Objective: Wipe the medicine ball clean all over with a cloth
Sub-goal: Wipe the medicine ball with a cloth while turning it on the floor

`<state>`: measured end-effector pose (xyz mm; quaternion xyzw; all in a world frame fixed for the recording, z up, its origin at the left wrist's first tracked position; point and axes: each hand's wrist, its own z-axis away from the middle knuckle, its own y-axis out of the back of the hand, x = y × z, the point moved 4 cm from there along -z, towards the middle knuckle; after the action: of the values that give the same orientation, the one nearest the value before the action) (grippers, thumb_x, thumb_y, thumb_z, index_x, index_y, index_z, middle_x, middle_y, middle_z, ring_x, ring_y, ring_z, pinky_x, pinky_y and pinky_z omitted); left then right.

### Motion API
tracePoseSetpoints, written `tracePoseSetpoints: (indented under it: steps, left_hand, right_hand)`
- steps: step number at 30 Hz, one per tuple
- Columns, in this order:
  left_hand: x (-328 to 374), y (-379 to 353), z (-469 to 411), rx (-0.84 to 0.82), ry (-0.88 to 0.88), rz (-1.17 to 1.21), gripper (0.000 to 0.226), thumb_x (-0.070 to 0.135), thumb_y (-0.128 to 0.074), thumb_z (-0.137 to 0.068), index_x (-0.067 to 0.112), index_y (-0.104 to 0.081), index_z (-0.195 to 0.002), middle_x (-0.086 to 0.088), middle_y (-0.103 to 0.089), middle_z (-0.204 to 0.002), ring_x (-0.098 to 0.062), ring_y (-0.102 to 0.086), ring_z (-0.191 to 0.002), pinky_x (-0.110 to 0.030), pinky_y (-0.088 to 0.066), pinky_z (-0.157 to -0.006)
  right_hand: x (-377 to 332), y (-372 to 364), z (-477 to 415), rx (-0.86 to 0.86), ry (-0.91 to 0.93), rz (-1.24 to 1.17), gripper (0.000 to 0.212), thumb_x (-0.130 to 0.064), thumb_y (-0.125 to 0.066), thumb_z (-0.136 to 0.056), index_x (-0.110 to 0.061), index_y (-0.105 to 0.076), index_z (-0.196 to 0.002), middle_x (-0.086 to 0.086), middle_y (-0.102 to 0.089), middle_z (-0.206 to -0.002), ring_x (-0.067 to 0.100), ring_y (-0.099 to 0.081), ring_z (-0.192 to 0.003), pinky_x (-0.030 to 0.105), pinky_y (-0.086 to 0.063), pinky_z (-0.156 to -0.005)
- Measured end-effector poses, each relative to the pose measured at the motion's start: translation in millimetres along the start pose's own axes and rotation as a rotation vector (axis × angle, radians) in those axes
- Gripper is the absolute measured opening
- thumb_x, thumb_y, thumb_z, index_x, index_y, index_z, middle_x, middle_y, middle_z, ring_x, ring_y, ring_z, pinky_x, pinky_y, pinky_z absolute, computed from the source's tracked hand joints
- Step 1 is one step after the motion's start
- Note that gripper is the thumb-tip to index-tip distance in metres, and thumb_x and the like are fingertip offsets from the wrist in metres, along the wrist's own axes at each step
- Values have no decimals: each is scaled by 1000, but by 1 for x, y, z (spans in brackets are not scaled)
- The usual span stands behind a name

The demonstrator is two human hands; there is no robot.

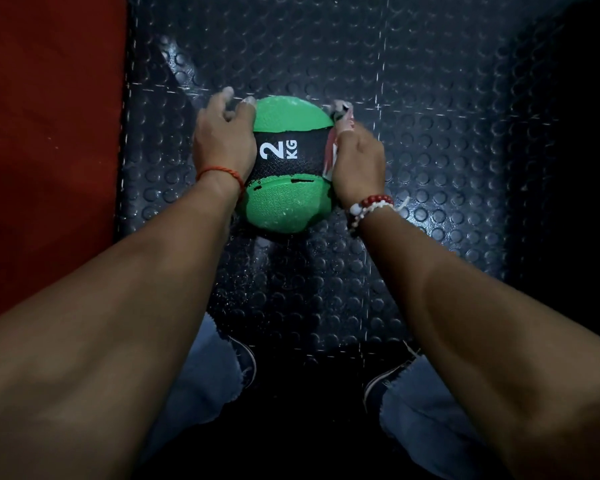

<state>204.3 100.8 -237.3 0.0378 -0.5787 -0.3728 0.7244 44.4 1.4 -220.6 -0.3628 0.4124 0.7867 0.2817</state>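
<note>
A green medicine ball (284, 202) with a black band marked "2 KG" sits on the dark studded floor mat (430, 133). My left hand (224, 140) grips the ball's left side, fingers curled over its far upper edge. On the ball's right side, my right hand (359, 164) presses a pale red-and-white cloth (340, 121) against it. Only a strip of the cloth shows between that hand and the ball, with a bunched end sticking out beyond the fingers. The ball's underside is hidden.
A red mat (49, 133) borders the studded mat on the left. My two shoes (245, 358) and jean hems (426, 403) stand at the bottom of the view, just behind the ball. The right edge of the scene is dark.
</note>
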Motion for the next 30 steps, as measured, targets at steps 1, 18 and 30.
tracePoseSetpoints:
  steps: [1, 18, 30]
  left_hand:
    - [1, -1, 0, 6, 3, 0, 53, 44, -58, -93, 24, -54, -141, 5, -57, -131, -5, -52, -109, -24, -40, -100]
    - [-3, 3, -1, 12, 18, 54, 55, 40, -60, -93, 22, -51, -144, 6, -59, -126, -7, -54, -112, -27, -44, -103]
    - [-11, 4, -1, 5, -2, 57, 57, 43, -59, -91, 22, -51, -143, 13, -53, -118, -5, -53, -111, -25, -42, -103]
  right_hand:
    - [4, 3, -4, 2, -71, -35, 38, -26, -35, -103, -21, -46, -67, -6, -45, -67, 5, -37, -54, 18, -29, -47]
    - [1, 3, -6, -43, -78, -33, 36, -29, -35, -103, -17, -55, -75, -7, -41, -60, 5, -33, -47, 12, -27, -37]
    - [-14, -5, 6, -25, 97, 133, 30, -30, -35, -103, -18, -63, -105, 0, -58, -101, 9, -53, -79, 15, -43, -59]
